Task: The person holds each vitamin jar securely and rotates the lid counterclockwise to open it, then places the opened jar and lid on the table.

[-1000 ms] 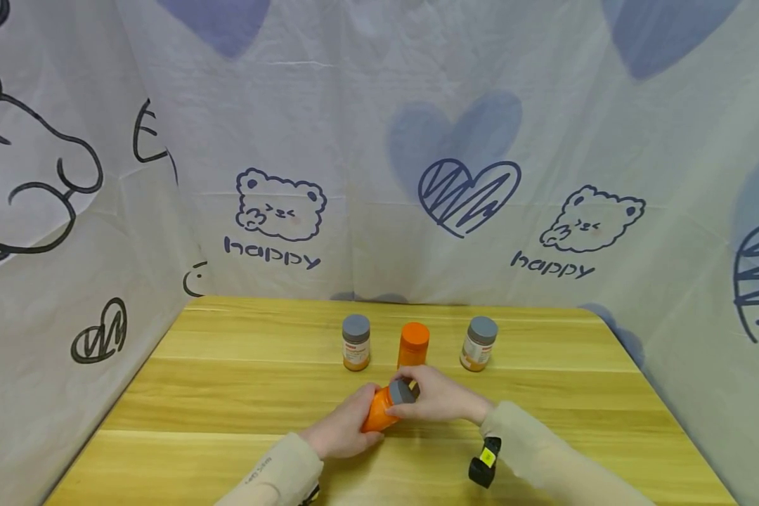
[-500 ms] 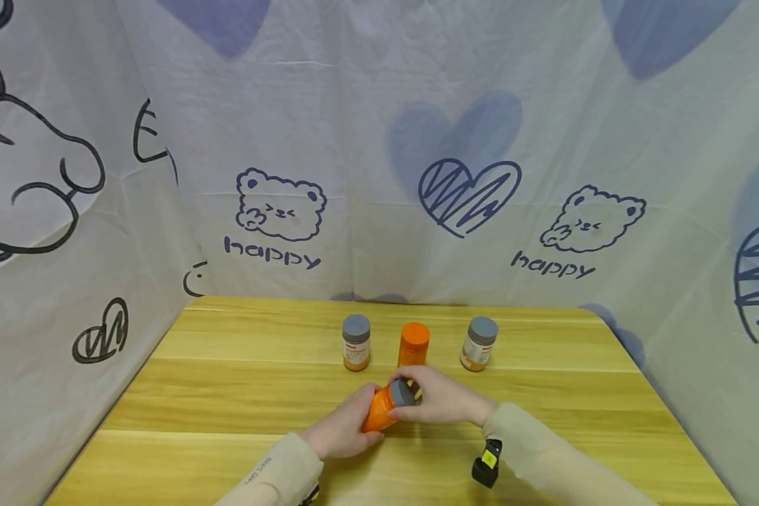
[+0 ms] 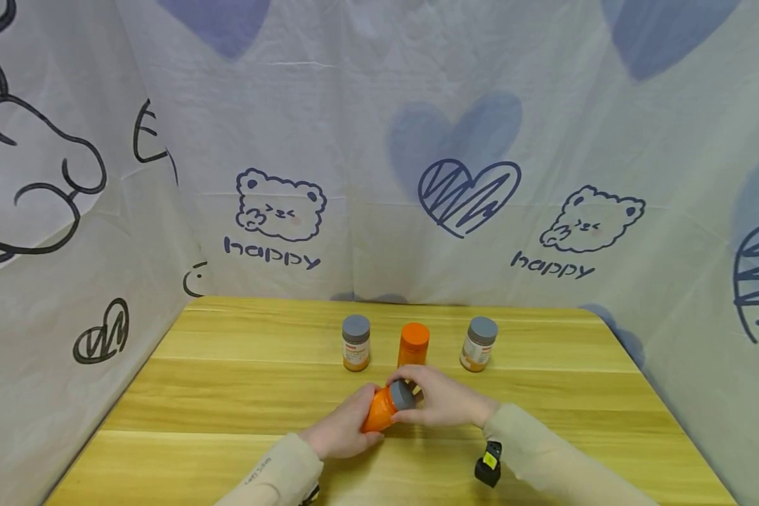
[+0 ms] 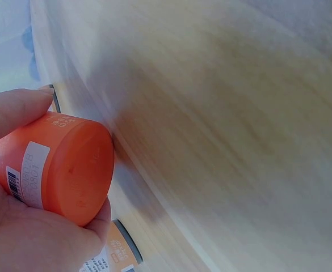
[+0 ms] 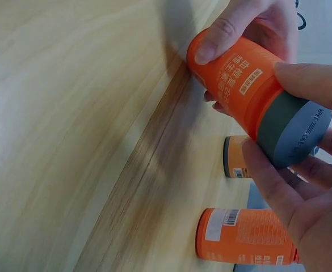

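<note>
Above the wooden table, my left hand (image 3: 346, 427) grips an orange pill bottle (image 3: 379, 410) round its body, tilted with the top to the upper right. On its grey cap (image 3: 401, 394) are the fingers and thumb of my right hand (image 3: 448, 398). The right wrist view shows thumb and fingers pinching the cap (image 5: 297, 127) from opposite sides, and white lettering on the bottle (image 5: 236, 85). In the left wrist view the orange bottle base (image 4: 86, 173) faces the camera, with a white barcode label beside it. The cap appears seated on the bottle.
Behind my hands stands an upright orange-capped bottle (image 3: 414, 341), partly hidden by my right hand. Grey-capped bottles stand left (image 3: 356, 343) and right (image 3: 478, 344) of it. A printed white cloth (image 3: 367, 140) hangs behind the table (image 3: 228, 393) and along its sides.
My right hand has turned slightly on the cap and shifted a little to the right, with more of the cap showing. The left hand and the standing bottles keep their places.
</note>
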### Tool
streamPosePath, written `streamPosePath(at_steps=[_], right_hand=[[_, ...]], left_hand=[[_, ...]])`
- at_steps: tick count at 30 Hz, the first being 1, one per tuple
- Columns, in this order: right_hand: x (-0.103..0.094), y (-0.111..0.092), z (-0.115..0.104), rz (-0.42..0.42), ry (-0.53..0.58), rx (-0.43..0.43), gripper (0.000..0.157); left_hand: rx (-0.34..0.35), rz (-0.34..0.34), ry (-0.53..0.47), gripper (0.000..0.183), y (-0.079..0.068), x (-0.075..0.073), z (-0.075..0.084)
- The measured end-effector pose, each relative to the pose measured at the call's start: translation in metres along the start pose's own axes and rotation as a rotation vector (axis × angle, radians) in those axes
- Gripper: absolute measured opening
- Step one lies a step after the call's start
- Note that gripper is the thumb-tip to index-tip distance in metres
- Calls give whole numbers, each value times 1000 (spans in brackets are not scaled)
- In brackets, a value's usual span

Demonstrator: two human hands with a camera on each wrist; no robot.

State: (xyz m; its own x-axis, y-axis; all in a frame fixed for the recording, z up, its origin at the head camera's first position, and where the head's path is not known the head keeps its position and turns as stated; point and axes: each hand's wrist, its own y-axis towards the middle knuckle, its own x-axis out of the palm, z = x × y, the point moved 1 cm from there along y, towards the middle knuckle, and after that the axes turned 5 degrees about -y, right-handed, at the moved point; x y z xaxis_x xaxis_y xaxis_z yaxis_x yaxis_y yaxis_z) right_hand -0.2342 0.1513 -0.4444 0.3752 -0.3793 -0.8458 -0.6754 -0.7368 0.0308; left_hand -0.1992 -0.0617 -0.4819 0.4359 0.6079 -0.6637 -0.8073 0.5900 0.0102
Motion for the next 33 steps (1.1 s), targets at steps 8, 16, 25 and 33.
streamPosePath(at_steps=[8, 16, 25, 33], right_hand=[[0, -2, 3, -7, -8, -47, 51], [0, -3, 3, 15, -51, -72, 47], [4, -6, 3, 58, -101, -96, 50], [7, -6, 6, 89, -82, -136, 50]], left_hand=[[1, -7, -3, 56, 0, 0, -1], [15, 0, 3, 56, 0, 0, -1], [32, 2, 17, 56, 2, 1, -3], [35, 4, 16, 55, 2, 1, -3]])
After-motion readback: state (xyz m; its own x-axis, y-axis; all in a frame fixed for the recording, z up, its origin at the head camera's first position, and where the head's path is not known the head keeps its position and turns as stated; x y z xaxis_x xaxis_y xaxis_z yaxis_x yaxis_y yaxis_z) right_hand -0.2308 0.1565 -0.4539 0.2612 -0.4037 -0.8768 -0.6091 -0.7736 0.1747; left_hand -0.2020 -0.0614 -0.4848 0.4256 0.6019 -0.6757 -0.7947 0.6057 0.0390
